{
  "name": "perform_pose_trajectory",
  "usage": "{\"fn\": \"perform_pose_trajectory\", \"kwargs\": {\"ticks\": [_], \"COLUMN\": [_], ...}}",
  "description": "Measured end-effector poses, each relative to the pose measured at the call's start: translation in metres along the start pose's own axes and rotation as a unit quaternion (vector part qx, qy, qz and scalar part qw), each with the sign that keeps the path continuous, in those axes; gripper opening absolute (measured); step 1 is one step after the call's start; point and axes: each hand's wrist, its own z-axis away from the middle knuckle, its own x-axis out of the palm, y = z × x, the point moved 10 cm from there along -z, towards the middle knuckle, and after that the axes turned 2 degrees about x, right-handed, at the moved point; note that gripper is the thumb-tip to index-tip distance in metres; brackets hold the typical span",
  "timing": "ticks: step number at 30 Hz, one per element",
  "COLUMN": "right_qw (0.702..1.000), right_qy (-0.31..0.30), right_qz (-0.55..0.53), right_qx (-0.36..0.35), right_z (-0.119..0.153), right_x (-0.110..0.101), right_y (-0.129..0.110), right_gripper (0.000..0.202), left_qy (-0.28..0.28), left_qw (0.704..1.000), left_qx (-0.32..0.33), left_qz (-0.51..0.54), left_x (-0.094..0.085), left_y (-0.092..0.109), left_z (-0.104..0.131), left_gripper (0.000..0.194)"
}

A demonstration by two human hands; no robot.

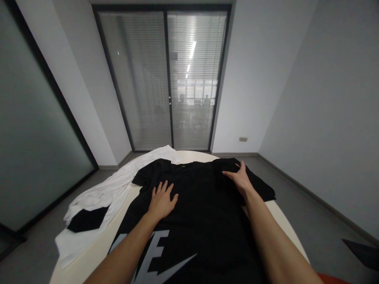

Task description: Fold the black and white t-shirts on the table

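A black T-shirt (204,213) lies spread over the table, its neckline at the far side and large grey letters with a swoosh (177,265) near me. My left hand (162,201) rests flat on the left chest of the shirt, fingers spread. At the right shoulder, by the sleeve (262,187), is my right hand (240,179). Its thumb points left and a finger reaches forward, apart from each other; the remaining fingers are mostly hidden. Fabric around that shoulder looks slightly rumpled.
A white garment (118,185) with a black patch (89,219) lies crumpled along the left edge of the pale, rounded table (195,156). Beyond stand glazed doors with blinds (192,90). A dark object (363,252) and something red (331,279) show at lower right.
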Motion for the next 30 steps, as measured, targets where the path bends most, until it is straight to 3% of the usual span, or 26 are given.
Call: {"fn": "perform_pose_trajectory", "kwargs": {"ticks": [3,6,8,10,12,14,16,18,20,22,26,30], "right_qw": [0.997,0.990,0.987,0.985,0.983,0.976,0.959,0.930,0.906,0.902,0.935,0.953], "right_qy": [0.048,0.084,0.071,0.051,0.044,0.030,0.004,-0.018,-0.022,-0.021,-0.016,0.040], "right_qz": [0.052,0.109,0.144,0.166,0.179,0.214,0.282,0.364,0.421,0.430,0.351,0.279], "right_qx": [0.011,0.004,0.005,0.008,0.001,0.001,0.018,0.038,0.045,0.033,-0.040,-0.112], "right_z": [0.001,-0.001,-0.003,-0.003,0.000,0.007,0.016,0.023,0.027,0.025,0.014,0.013], "right_x": [-0.012,-0.025,-0.025,-0.021,-0.016,-0.007,0.002,0.007,0.005,0.002,-0.002,-0.010], "right_y": [0.004,0.003,0.002,0.001,-0.003,-0.009,-0.012,-0.013,-0.014,-0.016,-0.027,-0.045], "right_gripper": [0.107,0.072,0.044,0.035,0.042,0.065,0.094,0.110,0.107,0.094,0.063,0.053], "left_qy": [-0.001,-0.001,0.000,0.001,0.001,0.001,0.002,0.001,-0.002,-0.003,0.000,0.001], "left_qw": [1.000,1.000,1.000,1.000,1.000,1.000,1.000,1.000,1.000,1.000,1.000,1.000], "left_qx": [0.001,0.001,0.002,0.002,0.002,0.001,0.001,0.001,0.000,0.000,0.001,0.004], "left_qz": [0.001,0.001,0.000,-0.001,-0.002,-0.004,-0.007,-0.009,-0.007,-0.004,-0.002,-0.003], "left_x": [0.000,0.000,0.000,0.000,0.001,0.001,0.000,0.000,0.000,0.000,0.000,0.001], "left_y": [0.000,0.000,0.000,0.000,0.000,-0.001,0.000,0.000,0.000,0.000,0.000,-0.001], "left_z": [0.000,0.000,0.000,0.000,0.000,0.000,0.000,0.000,0.000,0.000,0.000,-0.001], "left_gripper": [0.059,0.059,0.059,0.059,0.059,0.059,0.059,0.059,0.059,0.060,0.060,0.059]}}
